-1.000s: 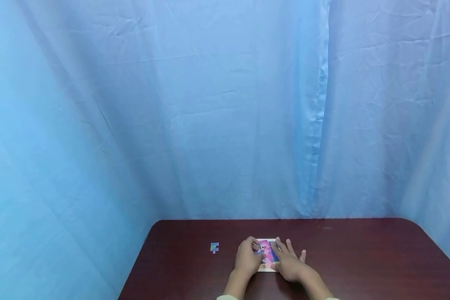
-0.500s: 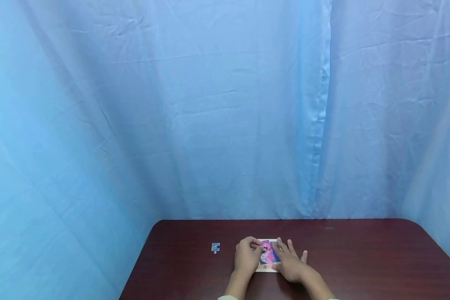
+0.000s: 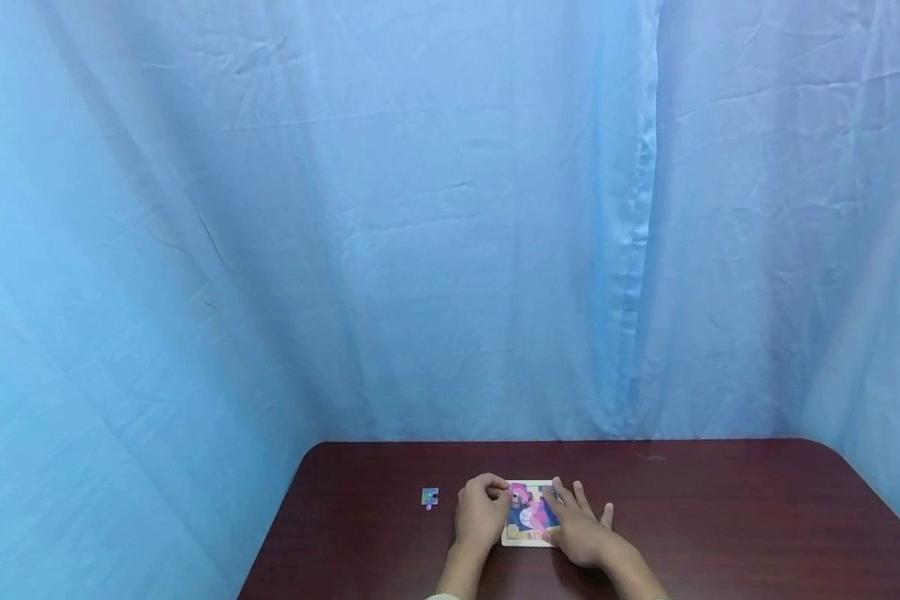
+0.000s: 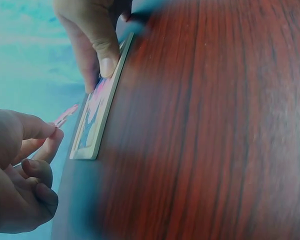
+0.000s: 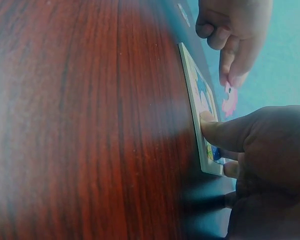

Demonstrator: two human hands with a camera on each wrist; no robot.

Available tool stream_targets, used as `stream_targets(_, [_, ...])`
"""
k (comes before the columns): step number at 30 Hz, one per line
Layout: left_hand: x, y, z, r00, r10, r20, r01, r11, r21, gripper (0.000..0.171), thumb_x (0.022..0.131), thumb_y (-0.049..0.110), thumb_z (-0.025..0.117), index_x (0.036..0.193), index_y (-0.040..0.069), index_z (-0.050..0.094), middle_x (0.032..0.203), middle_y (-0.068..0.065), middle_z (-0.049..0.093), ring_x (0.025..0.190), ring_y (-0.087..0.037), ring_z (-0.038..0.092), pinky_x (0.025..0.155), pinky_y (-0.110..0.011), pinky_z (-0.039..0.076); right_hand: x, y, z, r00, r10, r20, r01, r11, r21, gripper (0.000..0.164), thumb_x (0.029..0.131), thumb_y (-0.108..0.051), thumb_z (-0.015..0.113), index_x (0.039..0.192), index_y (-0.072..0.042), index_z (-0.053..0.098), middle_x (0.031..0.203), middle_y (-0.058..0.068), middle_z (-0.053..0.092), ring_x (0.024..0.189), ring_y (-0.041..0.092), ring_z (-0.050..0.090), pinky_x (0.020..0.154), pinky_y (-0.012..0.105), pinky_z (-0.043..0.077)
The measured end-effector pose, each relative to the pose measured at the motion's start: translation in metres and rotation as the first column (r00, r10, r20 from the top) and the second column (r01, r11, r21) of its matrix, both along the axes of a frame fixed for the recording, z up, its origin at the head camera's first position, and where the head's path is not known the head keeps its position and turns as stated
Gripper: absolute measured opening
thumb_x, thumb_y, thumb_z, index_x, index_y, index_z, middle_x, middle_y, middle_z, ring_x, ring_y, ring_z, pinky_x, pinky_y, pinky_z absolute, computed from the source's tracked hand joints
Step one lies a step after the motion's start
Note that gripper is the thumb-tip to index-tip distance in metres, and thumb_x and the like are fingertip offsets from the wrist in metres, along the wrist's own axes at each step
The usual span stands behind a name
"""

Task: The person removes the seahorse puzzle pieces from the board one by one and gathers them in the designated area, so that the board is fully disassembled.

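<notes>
My left hand (image 3: 482, 515) pinches a pink jigsaw piece (image 5: 230, 101) between thumb and fingertips. It holds the piece raised over the left part of a small framed jigsaw puzzle (image 3: 528, 544), as both wrist views show. The puzzle lies flat on the table, with a pale frame and a pink and blue picture. On its right side rests my right hand (image 3: 583, 531), thumb and fingertips pressing the picture and the other fingers spread past the edge. The hand hides part of the picture.
A loose blue jigsaw piece (image 3: 429, 497) lies on the dark red-brown table (image 3: 720, 517), left of the puzzle. Light blue curtains (image 3: 450, 250) hang behind the table and along its sides.
My left hand has drawn back to the left with the pink piece, baring more of the puzzle's left side and frame. The right hand has stayed in place on the puzzle.
</notes>
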State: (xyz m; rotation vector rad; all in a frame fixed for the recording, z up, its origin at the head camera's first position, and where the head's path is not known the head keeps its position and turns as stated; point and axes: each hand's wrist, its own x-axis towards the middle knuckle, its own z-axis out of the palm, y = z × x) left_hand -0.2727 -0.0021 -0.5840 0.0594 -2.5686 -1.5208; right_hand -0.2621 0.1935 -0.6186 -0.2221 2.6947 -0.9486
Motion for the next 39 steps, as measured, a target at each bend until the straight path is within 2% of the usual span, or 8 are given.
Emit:
stream_targets(7, [0.0,-0.01,0.001,0.999,0.044,0.003,-0.044,0.999,-0.012,0.005,0.09,0.011,0.077,0.085,0.014,0.077,0.07,0.009,0.066,0.06,-0.005,0.053,0.058,-0.026,0.042,0.004,-0.002,0.009,1.0,0.01,0.004,-0.01,1.0,0.01,0.074,0.101,-0.033,0.068,0.164,-0.01,0.036,0.177,0.018,0.015,0.164,0.049,-0.002,0.109,0.087,-0.019])
stream_targets(15, [-0.001,-0.025,-0.001,0.997,0.078,-0.002,-0.078,0.997,-0.007,0.006,0.089,0.008,0.075,0.086,0.013,0.076,0.071,0.008,0.066,0.061,-0.006,0.052,0.059,-0.026,0.042,0.001,0.0,-0.001,1.0,0.007,0.002,-0.007,1.0,-0.002,0.074,0.1,-0.027,0.069,0.164,-0.009,0.036,0.177,0.018,0.016,0.164,0.048,-0.002,0.11,0.087,-0.016])
stream_targets(22, [-0.004,-0.039,-0.002,0.996,0.089,0.009,-0.089,0.996,0.003,0.007,0.09,0.007,0.071,0.091,0.011,0.077,0.073,0.005,0.067,0.061,-0.007,0.052,0.059,-0.027,0.043,0.001,0.003,-0.004,1.0,0.012,-0.014,-0.013,1.0,-0.02,0.076,0.099,-0.03,0.07,0.164,-0.009,0.036,0.177,0.018,0.016,0.164,0.048,-0.002,0.11,0.088,-0.014])
stream_targets(29, [-0.007,-0.051,-0.002,0.991,0.129,-0.013,-0.13,0.991,-0.045,0.009,0.086,0.006,0.071,0.089,0.012,0.077,0.072,0.004,0.069,0.061,-0.007,0.052,0.06,-0.027,0.043,0.003,0.002,-0.003,0.999,0.008,-0.042,-0.009,1.0,-0.01,0.075,0.099,-0.028,0.071,0.163,-0.008,0.037,0.177,0.018,0.016,0.164,0.048,-0.001,0.111,0.088,-0.013])
stream_targets(35, [-0.007,-0.061,-0.007,0.987,0.159,0.012,-0.158,0.984,-0.083,0.009,0.088,0.007,0.07,0.089,0.014,0.076,0.074,0.004,0.069,0.062,-0.01,0.053,0.061,-0.029,0.043,0.003,0.001,0.0,0.999,0.01,-0.035,-0.01,1.0,-0.012,0.075,0.099,-0.029,0.07,0.163,-0.008,0.038,0.177,0.018,0.017,0.164,0.049,0.0,0.11,0.088,-0.012])
stream_targets(39, [-0.006,-0.066,-0.005,0.983,0.185,0.014,-0.183,0.978,-0.098,0.008,0.089,0.007,0.071,0.089,0.013,0.077,0.074,0.004,0.07,0.062,-0.01,0.054,0.061,-0.03,0.043,0.006,-0.001,0.009,0.999,0.022,-0.029,-0.023,1.0,-0.021,0.075,0.101,-0.033,0.068,0.164,-0.007,0.036,0.176,0.02,0.016,0.163,0.051,-0.002,0.108,0.088,-0.017])
